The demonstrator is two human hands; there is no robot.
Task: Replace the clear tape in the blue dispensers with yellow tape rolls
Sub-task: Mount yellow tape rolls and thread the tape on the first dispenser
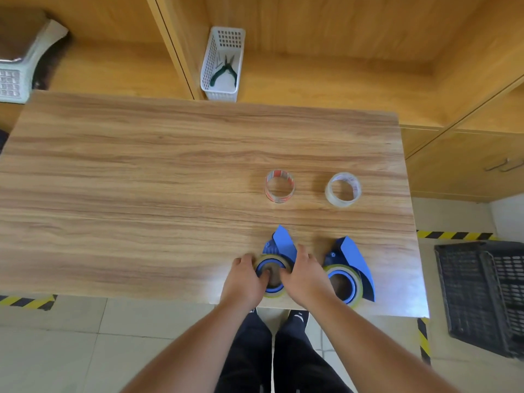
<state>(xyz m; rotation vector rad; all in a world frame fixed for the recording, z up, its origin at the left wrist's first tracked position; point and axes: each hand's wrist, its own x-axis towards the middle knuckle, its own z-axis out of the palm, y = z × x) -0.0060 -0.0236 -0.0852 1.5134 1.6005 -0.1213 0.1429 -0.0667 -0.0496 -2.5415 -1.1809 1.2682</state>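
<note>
Two hands grip a yellow tape roll seated in a blue dispenser at the tabletop's near edge.

The left hand [246, 276] and right hand [304, 276] close around the yellow tape roll [272, 275] in the left blue dispenser [280, 242]. Just right, a second blue dispenser [353, 256] carries another yellow roll [357, 290]. Farther back on the tabletop [141, 180] stand two clear tape rolls [279, 186], apart.

One camera only, worn on the person's head, looking steeply down and forward over the near edge of the table [170, 165]. It sits close above the hands, both forearms reaching in from the bottom. The wide lens bends the edges, taking in the cabinets [368, 52] beyond and floor [71, 350] below.
</note>
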